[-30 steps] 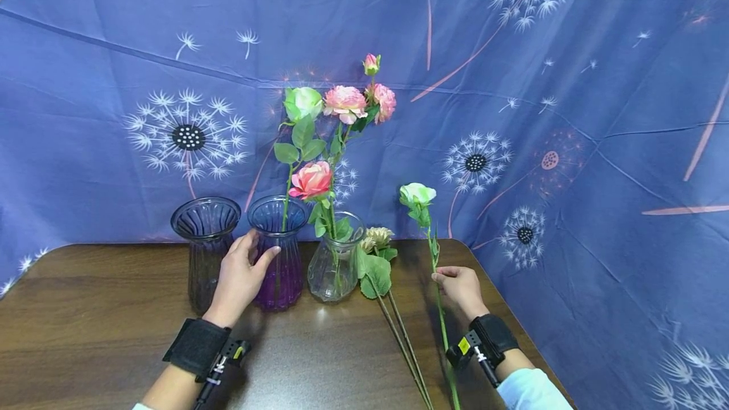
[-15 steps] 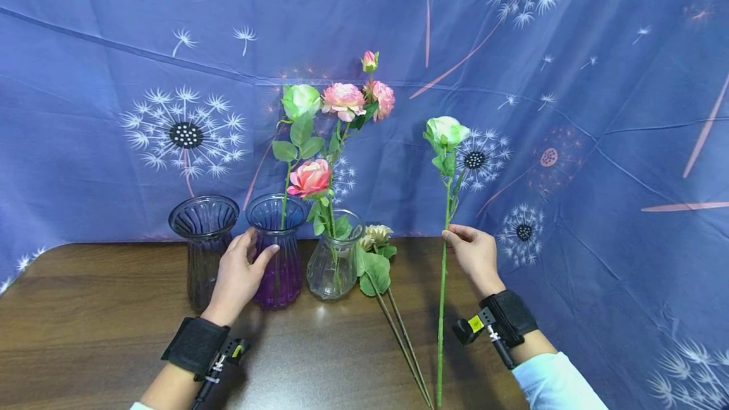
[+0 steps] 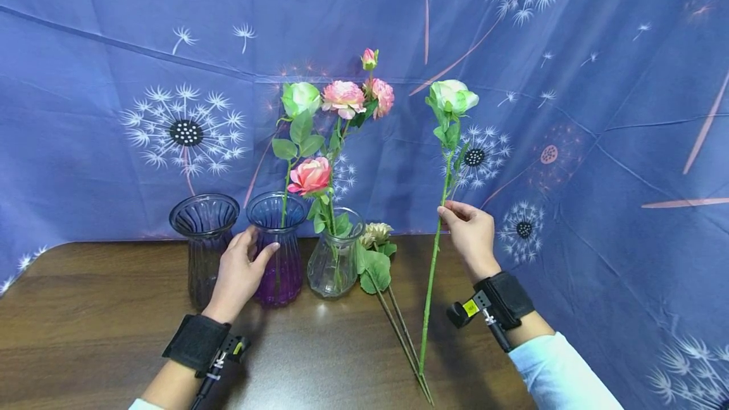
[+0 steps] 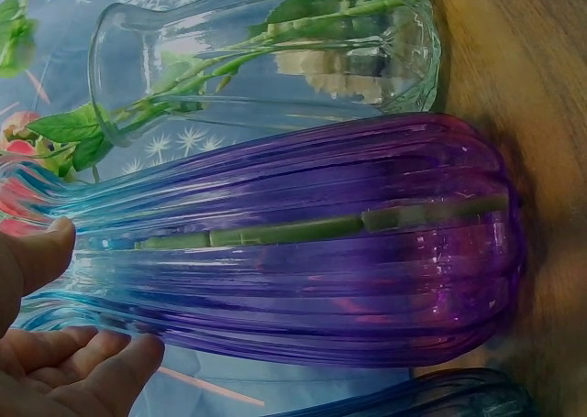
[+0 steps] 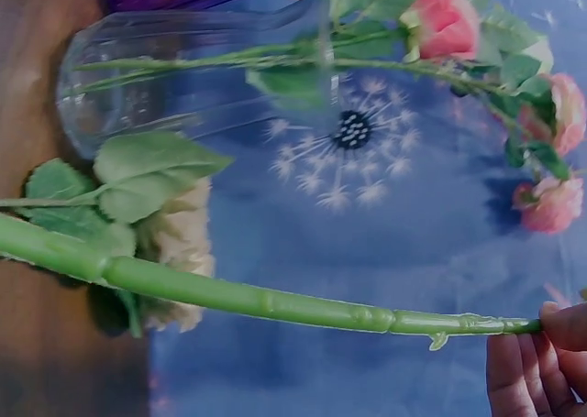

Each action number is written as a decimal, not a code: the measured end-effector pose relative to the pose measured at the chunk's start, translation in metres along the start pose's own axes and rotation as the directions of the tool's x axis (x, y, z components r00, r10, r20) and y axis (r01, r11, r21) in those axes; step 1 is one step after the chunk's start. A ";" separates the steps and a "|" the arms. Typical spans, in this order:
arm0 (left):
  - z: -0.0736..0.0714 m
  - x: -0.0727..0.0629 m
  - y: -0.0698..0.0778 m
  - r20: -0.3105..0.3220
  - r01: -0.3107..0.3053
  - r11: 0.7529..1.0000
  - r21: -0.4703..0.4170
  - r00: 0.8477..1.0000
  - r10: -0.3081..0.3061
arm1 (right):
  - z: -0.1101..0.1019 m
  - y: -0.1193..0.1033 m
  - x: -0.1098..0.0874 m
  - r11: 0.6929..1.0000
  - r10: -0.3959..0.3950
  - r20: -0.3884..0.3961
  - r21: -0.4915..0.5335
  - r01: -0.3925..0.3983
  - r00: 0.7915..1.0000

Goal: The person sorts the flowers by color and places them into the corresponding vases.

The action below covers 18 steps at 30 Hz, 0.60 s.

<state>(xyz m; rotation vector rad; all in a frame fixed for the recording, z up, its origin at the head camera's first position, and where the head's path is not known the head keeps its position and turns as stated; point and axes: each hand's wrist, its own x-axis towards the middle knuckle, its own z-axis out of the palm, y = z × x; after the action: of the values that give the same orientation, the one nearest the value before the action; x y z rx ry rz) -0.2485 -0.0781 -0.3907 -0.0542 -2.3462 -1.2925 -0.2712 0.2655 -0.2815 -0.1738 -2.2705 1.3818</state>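
Note:
My right hand (image 3: 471,233) pinches the green stem of a white-green artificial rose (image 3: 452,97) between thumb and fingers. The rose stands nearly upright, its stem (image 5: 229,293) slanting down over the table. With thumb and fingers on either side of its neck, my left hand (image 3: 239,274) holds a blue-to-purple ribbed glass vase (image 4: 321,279). In that vase stands another white-green rose (image 3: 300,99), its stem end showing through the glass near the bottom. Right of it, a clear glass vase (image 3: 329,271) contains a coral rose (image 3: 311,176) and a stem of pink flowers (image 3: 343,99).
A dark grey glass vase (image 3: 204,252) stands left of the purple one, close to my left hand. Cream flowers (image 3: 376,235) on long stems lie on the wooden table (image 3: 85,321) beside the clear vase. Behind hangs a blue dandelion-print cloth (image 3: 353,5).
My right hand has raised the white-green rose from low over the table, and its stem's lower end now swings leftward. My left hand has stayed at the purple vase.

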 end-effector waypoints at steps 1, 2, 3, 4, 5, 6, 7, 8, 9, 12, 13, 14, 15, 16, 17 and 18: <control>0.000 0.000 0.000 -0.005 -0.003 1.000 -0.002 1.000 0.003 | 0.001 -0.004 0.001 1.000 -0.009 -0.002 0.013 0.009 1.000; 0.000 0.000 0.000 -0.007 -0.004 1.000 -0.004 1.000 0.004 | 0.002 -0.008 0.001 0.999 -0.017 -0.003 0.029 0.017 1.000; 0.000 0.000 -0.001 -0.010 -0.005 1.000 -0.008 1.000 0.005 | 0.003 -0.012 0.002 0.998 -0.025 -0.002 0.051 0.025 1.000; 0.000 0.000 0.000 -0.010 -0.007 1.000 -0.011 1.000 0.007 | 0.004 -0.016 0.002 0.997 -0.034 -0.002 0.067 0.034 0.999; 0.000 0.000 0.000 -0.010 -0.008 1.000 -0.015 1.000 0.008 | 0.004 -0.020 0.003 0.996 -0.043 -0.003 0.079 0.043 0.999; 0.000 0.000 0.000 -0.011 -0.009 1.000 -0.017 1.000 0.009 | 0.005 -0.025 0.004 0.995 -0.055 -0.005 0.089 0.055 0.998; 0.000 0.000 0.000 -0.013 -0.010 1.000 -0.019 1.000 0.010 | 0.007 -0.029 0.004 0.993 -0.068 -0.005 0.100 0.068 0.998; 0.000 0.000 0.000 -0.013 -0.010 1.000 -0.020 1.000 0.010 | 0.008 -0.033 0.005 0.990 -0.083 -0.008 0.111 0.084 0.997; 0.000 0.000 0.000 -0.013 -0.010 1.000 -0.019 1.000 0.010 | 0.009 -0.037 0.005 0.987 -0.101 -0.010 0.124 0.101 0.995; 0.000 0.000 0.000 -0.009 -0.006 1.000 -0.015 1.000 0.006 | 0.013 -0.051 0.006 0.977 -0.136 -0.021 0.160 0.138 0.990; 0.000 -0.001 0.000 -0.008 -0.004 1.000 -0.013 1.000 0.004 | 0.014 -0.056 0.006 0.973 -0.147 -0.026 0.176 0.149 0.989; 0.000 -0.001 0.000 -0.006 -0.003 1.000 -0.012 1.000 0.003 | 0.015 -0.062 0.006 0.969 -0.159 -0.027 0.186 0.161 0.987; 0.000 -0.001 0.000 -0.005 -0.002 1.000 -0.011 1.000 0.002 | 0.016 -0.068 0.006 0.966 -0.169 -0.027 0.196 0.171 0.985; 0.000 -0.001 0.000 -0.004 -0.001 1.000 -0.011 1.000 0.001 | 0.017 -0.074 0.007 0.961 -0.179 -0.030 0.207 0.182 0.983; 0.000 0.000 0.000 -0.004 -0.001 1.000 -0.011 1.000 0.001 | 0.018 -0.080 0.007 0.956 -0.193 -0.031 0.219 0.195 0.981; 0.000 0.000 0.000 -0.004 -0.002 1.000 -0.010 1.000 0.002 | 0.018 -0.086 0.007 0.953 -0.205 -0.029 0.224 0.207 0.978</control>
<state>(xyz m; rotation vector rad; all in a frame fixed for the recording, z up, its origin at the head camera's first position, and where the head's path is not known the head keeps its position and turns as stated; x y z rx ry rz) -0.2482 -0.0784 -0.3908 -0.0564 -2.3359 -1.3020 -0.2744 0.2115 -0.2119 0.1306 -2.0401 1.5082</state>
